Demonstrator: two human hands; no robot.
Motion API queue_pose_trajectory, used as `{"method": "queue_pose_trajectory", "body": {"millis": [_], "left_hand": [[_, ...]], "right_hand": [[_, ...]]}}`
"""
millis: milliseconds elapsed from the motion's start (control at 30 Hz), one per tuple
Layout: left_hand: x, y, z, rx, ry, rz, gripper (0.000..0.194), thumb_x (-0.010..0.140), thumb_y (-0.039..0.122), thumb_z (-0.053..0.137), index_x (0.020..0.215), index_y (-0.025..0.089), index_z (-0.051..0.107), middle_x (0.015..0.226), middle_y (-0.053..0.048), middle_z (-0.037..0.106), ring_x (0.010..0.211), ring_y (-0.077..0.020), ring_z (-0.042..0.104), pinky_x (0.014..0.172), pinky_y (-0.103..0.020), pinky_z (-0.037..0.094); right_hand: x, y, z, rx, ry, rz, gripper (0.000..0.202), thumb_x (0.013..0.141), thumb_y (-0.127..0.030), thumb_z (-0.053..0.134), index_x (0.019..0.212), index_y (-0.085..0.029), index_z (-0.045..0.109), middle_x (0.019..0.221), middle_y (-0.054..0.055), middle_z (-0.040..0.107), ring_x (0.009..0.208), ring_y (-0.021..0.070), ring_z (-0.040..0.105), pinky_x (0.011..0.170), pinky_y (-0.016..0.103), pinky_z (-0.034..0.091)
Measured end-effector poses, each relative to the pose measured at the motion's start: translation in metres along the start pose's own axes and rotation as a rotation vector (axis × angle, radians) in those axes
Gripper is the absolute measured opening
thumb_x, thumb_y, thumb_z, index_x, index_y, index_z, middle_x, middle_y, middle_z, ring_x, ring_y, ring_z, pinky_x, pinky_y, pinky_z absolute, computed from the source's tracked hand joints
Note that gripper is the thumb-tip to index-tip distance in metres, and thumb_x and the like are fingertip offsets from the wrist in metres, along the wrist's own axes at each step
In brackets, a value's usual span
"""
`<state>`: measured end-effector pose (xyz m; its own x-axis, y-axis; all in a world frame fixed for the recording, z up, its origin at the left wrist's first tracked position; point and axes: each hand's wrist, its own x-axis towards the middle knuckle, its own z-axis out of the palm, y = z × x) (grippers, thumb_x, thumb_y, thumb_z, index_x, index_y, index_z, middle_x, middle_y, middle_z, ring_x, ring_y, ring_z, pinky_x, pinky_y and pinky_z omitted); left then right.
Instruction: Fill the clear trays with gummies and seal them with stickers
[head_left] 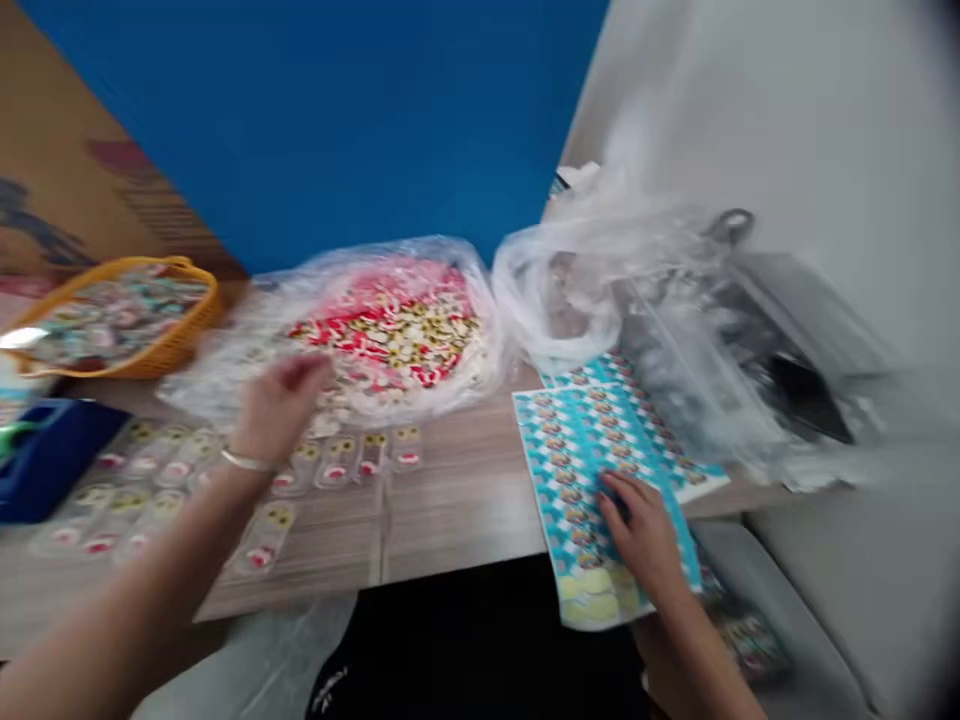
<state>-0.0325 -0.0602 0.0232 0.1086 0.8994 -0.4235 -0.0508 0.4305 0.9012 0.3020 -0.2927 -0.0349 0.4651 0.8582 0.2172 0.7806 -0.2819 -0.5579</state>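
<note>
My left hand (281, 405), blurred by motion and with a bracelet at the wrist, hovers at the front edge of a clear plastic bag (484, 365) full of small red, white and yellow pieces (405, 330). Its fingers look curled together; whatever they hold is hidden. Below and left of it, small clear packets (259, 540) with red and yellow pieces lie in rows. On a sheet of blue stickers (559, 460) rests my right hand (645, 530), fingers loosely apart. The sheet's lower end shows yellow backing and overhangs the table edge.
An orange basket (169, 350) of small packets stands at the far left, near a blue holder (56, 460). To the right are a roll of clear plastic bags (551, 330) and a clear plastic box (697, 390). A blue panel (360, 120) rises behind the table (450, 510).
</note>
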Motion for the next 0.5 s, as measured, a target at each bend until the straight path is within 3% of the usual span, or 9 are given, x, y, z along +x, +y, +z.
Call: {"method": "queue_pose_trajectory", "body": {"millis": [133,233,300,400,500], "left_hand": [[-0.069,-0.058,0.078,0.074,-0.329,-0.1,0.038,0.058,0.025,0.084,0.093,0.02,0.071,0.099,-0.01,0.074,0.096,-0.026,0.067,0.092,-0.039,0.05],[-0.112,-0.09,0.122,0.009,-0.394,-0.243,0.035,0.066,0.025,0.08,0.097,0.016,0.068,0.105,-0.012,0.072,0.095,-0.0228,0.067,0.088,-0.036,0.051],[-0.128,-0.102,0.133,0.051,-0.347,-0.253,0.031,0.068,0.025,0.078,0.096,0.016,0.065,0.1,-0.011,0.072,0.09,-0.0199,0.067,0.083,-0.033,0.051],[-0.139,-0.108,0.131,0.19,-0.31,-0.23,0.032,0.063,0.019,0.08,0.089,0.015,0.064,0.087,-0.008,0.071,0.078,-0.017,0.066,0.075,-0.029,0.05],[-0.142,-0.11,0.13,0.188,-0.33,-0.281,0.037,0.059,0.017,0.081,0.09,0.014,0.062,0.076,-0.003,0.068,0.065,-0.0133,0.062,0.065,-0.027,0.047]], "right_hand": [[-0.007,0.003,0.018,-0.117,0.113,-0.009,0.031,0.089,-0.035,0.051,0.11,-0.019,0.067,0.117,0.013,0.065,0.11,0.0273,0.055,0.096,0.047,0.041],[-0.008,-0.009,0.03,-0.146,0.213,0.066,0.031,0.089,-0.032,0.05,0.111,-0.017,0.066,0.118,0.014,0.063,0.111,0.0285,0.052,0.097,0.047,0.038],[-0.006,-0.016,0.034,-0.156,0.262,0.138,0.032,0.089,-0.032,0.049,0.111,-0.017,0.067,0.118,0.014,0.062,0.112,0.0309,0.05,0.096,0.048,0.035],[-0.002,-0.02,0.036,-0.143,0.288,0.201,0.032,0.088,-0.031,0.049,0.109,-0.016,0.067,0.119,0.015,0.062,0.111,0.0333,0.047,0.093,0.047,0.032],[0.002,-0.021,0.036,-0.104,0.285,0.231,0.031,0.087,-0.03,0.049,0.107,-0.015,0.068,0.118,0.016,0.062,0.111,0.0336,0.046,0.092,0.047,0.031]]}}
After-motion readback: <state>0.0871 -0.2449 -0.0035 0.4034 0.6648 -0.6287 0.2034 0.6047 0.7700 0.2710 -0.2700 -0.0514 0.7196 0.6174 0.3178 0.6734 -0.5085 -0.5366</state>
